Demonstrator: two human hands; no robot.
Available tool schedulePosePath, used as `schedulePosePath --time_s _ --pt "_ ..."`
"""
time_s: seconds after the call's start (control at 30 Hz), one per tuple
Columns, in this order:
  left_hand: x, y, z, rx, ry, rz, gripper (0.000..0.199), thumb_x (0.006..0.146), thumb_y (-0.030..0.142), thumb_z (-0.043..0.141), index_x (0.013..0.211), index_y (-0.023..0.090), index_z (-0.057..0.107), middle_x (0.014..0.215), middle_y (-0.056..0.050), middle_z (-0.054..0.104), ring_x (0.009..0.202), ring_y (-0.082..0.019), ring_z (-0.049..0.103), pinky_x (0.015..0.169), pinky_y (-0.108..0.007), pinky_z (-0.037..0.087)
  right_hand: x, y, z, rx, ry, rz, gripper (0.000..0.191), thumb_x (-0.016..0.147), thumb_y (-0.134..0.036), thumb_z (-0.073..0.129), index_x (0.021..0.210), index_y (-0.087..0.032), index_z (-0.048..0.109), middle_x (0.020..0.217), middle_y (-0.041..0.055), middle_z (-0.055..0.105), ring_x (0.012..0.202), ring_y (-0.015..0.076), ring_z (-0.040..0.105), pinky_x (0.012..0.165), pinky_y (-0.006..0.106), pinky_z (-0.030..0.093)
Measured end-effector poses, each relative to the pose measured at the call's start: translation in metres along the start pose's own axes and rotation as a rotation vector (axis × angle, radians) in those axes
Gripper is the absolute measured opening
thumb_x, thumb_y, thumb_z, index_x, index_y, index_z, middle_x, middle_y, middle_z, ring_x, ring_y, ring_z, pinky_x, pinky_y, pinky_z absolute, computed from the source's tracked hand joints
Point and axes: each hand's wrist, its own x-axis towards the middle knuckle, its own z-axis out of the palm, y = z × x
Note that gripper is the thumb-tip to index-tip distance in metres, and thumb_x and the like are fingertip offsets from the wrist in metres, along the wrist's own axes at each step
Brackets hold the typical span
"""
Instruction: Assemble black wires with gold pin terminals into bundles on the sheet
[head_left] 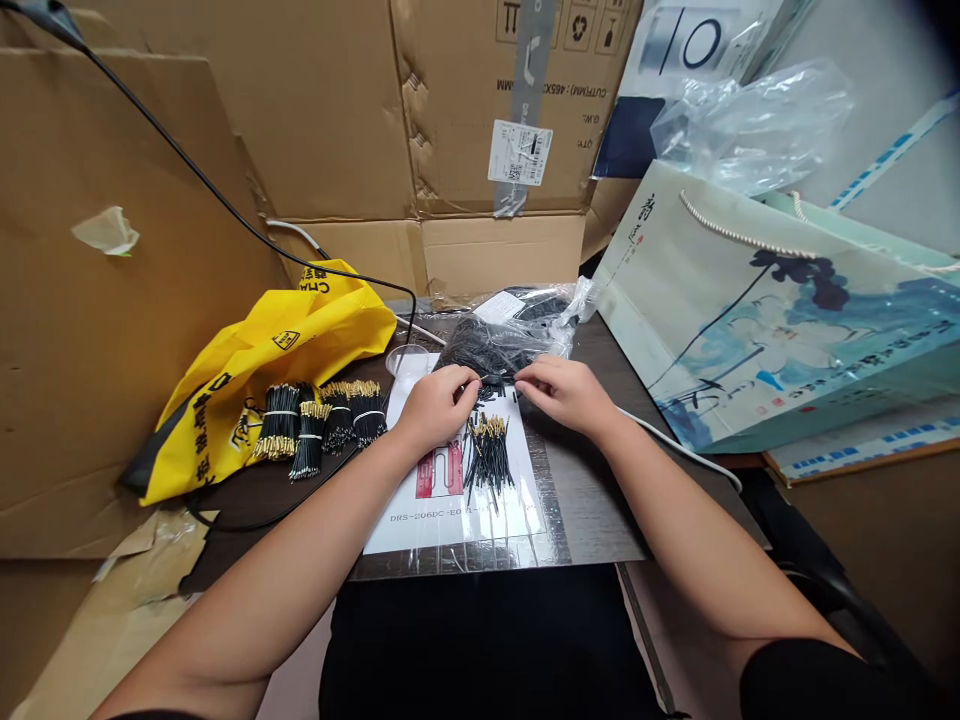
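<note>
My left hand and my right hand face each other over the top of a white printed sheet. Both have their fingers pinched together. A thin item seems to lie at the left fingertips, too small to make out; what the right fingertips hold is also unclear. Just behind them lies a plastic bag of black wires. Small black pieces are scattered between the hands. Below, a loose pile of short black wires with gold tips rests on the sheet.
Banded bundles of black wires with gold ends lie at left beside a yellow bag. A round clear dish sits behind my left hand. Cardboard walls the back; a large paper bag stands right. A black cable crosses the left.
</note>
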Motion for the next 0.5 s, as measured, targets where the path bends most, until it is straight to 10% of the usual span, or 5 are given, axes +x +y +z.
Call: schedulePosePath --time_s 0.13,0.3,0.5 --pt "0.001 0.000 0.000 -0.005 0.003 -0.005 0.022 0.093 0.030 0.046 0.091 0.021 0.067 0.092 -0.004 0.071 0.088 -0.020 0.064 0.078 -0.032 0.046 0.000 0.002 -0.022 -0.251 0.149 0.025 0.021 0.090 -0.037 0.060 0.104 -0.023 0.068 0.102 0.0096 0.065 0.097 0.0267 0.056 0.083 0.043 0.047" --pt "0.000 -0.001 0.001 -0.024 0.001 -0.020 0.024 0.094 0.031 0.047 0.100 0.023 0.069 0.105 -0.004 0.073 0.098 -0.022 0.066 0.087 -0.036 0.050 0.015 0.020 -0.010 -0.394 -0.059 -0.069 0.053 0.084 -0.037 0.069 0.133 -0.025 0.055 0.145 0.0124 0.047 0.131 0.0372 0.039 0.098 0.055 0.041" --pt "-0.003 0.004 -0.003 -0.044 -0.027 -0.066 0.027 0.095 0.033 0.044 0.105 0.023 0.068 0.127 -0.004 0.067 0.114 -0.023 0.064 0.099 -0.039 0.049 0.057 0.026 0.011 -0.522 -0.147 -0.105 0.053 0.088 -0.036 0.064 0.138 -0.023 0.051 0.141 0.0126 0.051 0.113 0.0313 0.051 0.093 0.046 0.044"
